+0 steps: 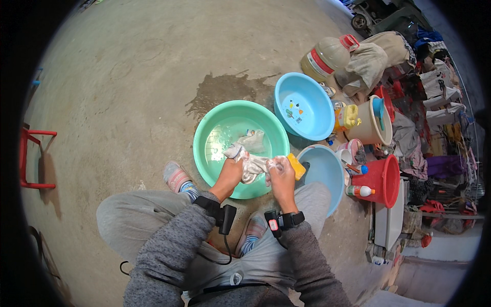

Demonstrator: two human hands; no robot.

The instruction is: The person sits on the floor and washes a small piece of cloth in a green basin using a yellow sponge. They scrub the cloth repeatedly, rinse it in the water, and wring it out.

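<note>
Between my two hands is a wet, soapy white cloth (251, 169), small like a sock, stretched over the near side of a green basin (203, 148). My left hand (228, 176) is closed on its left end. The fingers of my right hand (282, 176), wet with suds, grip the right end. Beside the right hand is a yellow bar (295, 166) that looks like soap; whether the hand touches it I cannot tell. Another whitish cloth (254, 140) lies in the basin's shallow water.
A light blue basin (281, 107) stands at the far right, and a second blue basin (327, 179) is by my right knee. Further right are a red bucket (376, 179), a beige bucket (365, 123) and a large jug (325, 57). A red stool (38, 158) stands left.
</note>
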